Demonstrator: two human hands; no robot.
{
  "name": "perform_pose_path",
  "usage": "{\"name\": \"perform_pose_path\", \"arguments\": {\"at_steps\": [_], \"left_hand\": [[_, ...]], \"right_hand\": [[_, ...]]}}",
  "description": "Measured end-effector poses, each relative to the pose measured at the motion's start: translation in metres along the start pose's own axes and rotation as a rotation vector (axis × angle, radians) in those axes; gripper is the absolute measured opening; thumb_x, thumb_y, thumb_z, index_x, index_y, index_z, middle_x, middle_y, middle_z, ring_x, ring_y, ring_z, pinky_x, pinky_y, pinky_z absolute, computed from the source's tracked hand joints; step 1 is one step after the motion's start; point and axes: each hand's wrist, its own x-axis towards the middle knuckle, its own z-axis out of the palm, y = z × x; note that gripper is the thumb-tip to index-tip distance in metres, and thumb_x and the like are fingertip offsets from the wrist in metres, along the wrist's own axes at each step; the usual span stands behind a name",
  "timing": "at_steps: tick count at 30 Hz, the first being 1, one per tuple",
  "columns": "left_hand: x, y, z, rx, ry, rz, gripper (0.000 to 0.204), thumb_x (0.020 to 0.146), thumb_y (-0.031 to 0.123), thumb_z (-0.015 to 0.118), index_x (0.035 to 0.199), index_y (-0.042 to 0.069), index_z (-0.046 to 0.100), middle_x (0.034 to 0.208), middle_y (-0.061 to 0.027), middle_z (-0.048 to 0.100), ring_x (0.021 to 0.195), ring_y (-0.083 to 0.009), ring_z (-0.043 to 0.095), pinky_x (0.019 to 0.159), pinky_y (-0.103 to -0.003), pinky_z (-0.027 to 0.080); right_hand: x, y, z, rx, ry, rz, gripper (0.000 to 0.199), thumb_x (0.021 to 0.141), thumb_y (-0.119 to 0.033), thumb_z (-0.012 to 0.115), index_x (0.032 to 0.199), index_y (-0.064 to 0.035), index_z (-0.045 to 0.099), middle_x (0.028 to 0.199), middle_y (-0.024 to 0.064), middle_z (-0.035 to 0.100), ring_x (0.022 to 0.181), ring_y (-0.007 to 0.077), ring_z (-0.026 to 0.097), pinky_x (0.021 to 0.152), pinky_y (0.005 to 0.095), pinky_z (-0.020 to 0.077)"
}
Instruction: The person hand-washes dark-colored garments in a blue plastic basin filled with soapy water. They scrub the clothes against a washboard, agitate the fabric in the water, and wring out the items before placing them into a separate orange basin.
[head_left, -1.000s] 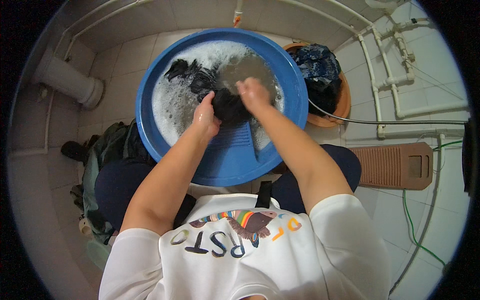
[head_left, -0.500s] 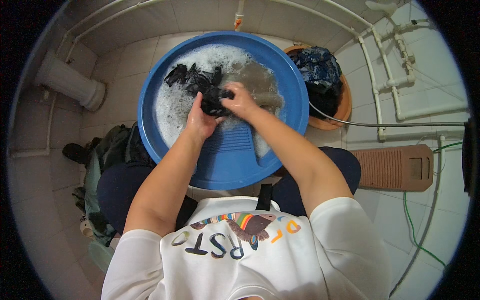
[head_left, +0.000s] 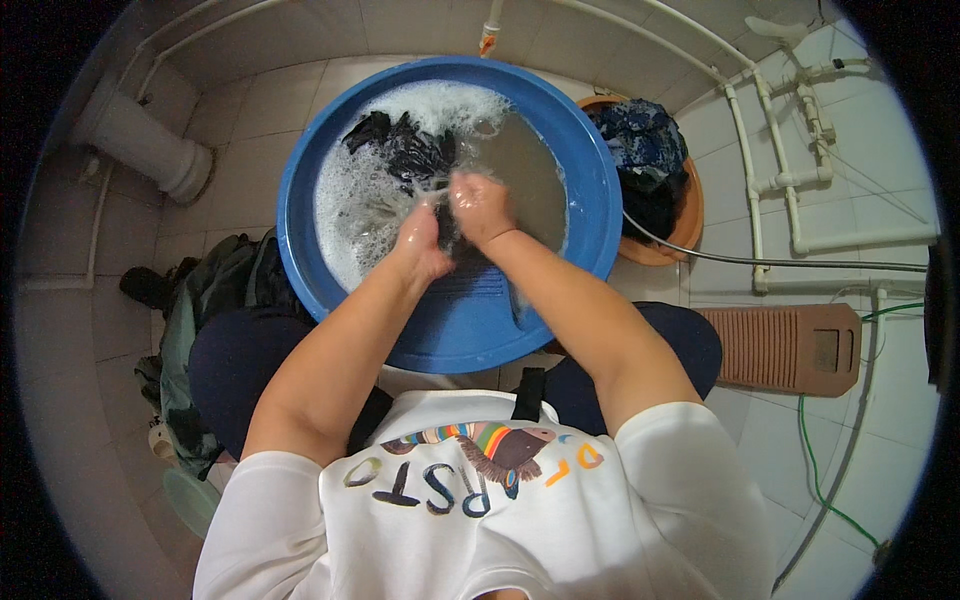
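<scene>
A large round blue basin (head_left: 298, 200) of cloudy, sudsy water stands in front of me, with a ridged washboard slope (head_left: 455, 300) moulded into its near side. A soaked black garment (head_left: 408, 145) lies bunched in the foam, and its near end runs down between my hands. My right hand (head_left: 481, 208) is closed on that dark fabric, its fist just above the water. Close beside it, my left hand (head_left: 424, 240) grips the cloth low at the water, fingers partly hidden by suds. Both hands are at the top of the washboard slope.
An orange tub (head_left: 690, 215) with dark clothes (head_left: 640, 140) stands at the right of the basin, a grey hose (head_left: 780, 262) beside it. A brown washboard (head_left: 780, 348) lies further right. Dark green clothing (head_left: 215, 310) is heaped at the left. White pipes (head_left: 745, 180) run along the walls.
Both hands have come lower, bringing the held part of the black garment down into the water. The lifted bundle has sunk, and the rest floats spread in the foam.
</scene>
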Motion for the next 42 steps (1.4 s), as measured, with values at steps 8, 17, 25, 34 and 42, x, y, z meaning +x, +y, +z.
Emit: {"name": "perform_pose_path", "arguments": {"at_steps": [8,17,25,34,42], "left_hand": [[0.020,-0.006,-0.044,0.022,0.042,0.234,0.032,0.085,0.034,0.039,0.089,0.010,0.058,0.089,-0.0078,0.060,0.086,-0.0222,0.056,0.078,-0.038,0.044],[-0.003,0.006,0.006,0.257,0.203,0.063,0.048,0.084,0.038,0.043,0.121,0.008,0.042,0.122,-0.0116,0.045,0.115,-0.0269,0.038,0.099,-0.042,0.024],[0.037,0.016,-0.040,0.102,0.343,0.284,0.024,0.085,0.025,0.042,0.097,0.006,0.050,0.083,-0.0056,0.055,0.073,-0.0210,0.052,0.071,-0.038,0.045],[0.026,0.032,-0.042,-0.032,-0.096,0.072,0.045,0.082,0.048,0.046,0.110,0.012,0.050,0.110,-0.0105,0.053,0.100,-0.0289,0.050,0.089,-0.046,0.038],[0.002,0.050,-0.036,-0.232,-0.346,-0.143,0.039,0.083,0.045,0.050,0.086,0.006,0.055,0.078,-0.0105,0.060,0.066,-0.0241,0.059,0.063,-0.037,0.050]], "right_hand": [[-0.038,-0.061,-0.003,0.052,-0.174,-0.381,0.022,0.071,-0.029,0.056,0.060,-0.0096,0.059,0.067,0.0134,0.059,0.063,0.0336,0.056,0.056,0.0405,0.0454],[0.033,0.054,-0.060,-0.848,-0.075,0.123,0.049,0.078,-0.046,0.052,0.107,-0.0056,0.053,0.117,0.0171,0.044,0.113,0.0292,0.037,0.093,0.0422,0.0275],[0.035,0.060,-0.047,-0.467,-0.701,0.371,0.062,0.067,-0.044,0.061,0.112,-0.0036,0.050,0.106,0.0195,0.056,0.099,0.0307,0.053,0.085,0.0365,0.0406],[0.014,-0.008,-0.001,0.435,-0.279,-0.079,0.032,0.065,0.001,0.049,0.097,-0.0022,0.043,0.088,0.0107,0.049,0.086,0.0208,0.050,0.079,0.0304,0.0405],[-0.034,-0.105,-0.029,0.175,-0.412,-0.703,0.016,0.062,-0.014,0.056,0.077,-0.0071,0.056,0.078,0.0105,0.057,0.075,0.0286,0.057,0.067,0.0371,0.0456]]}}
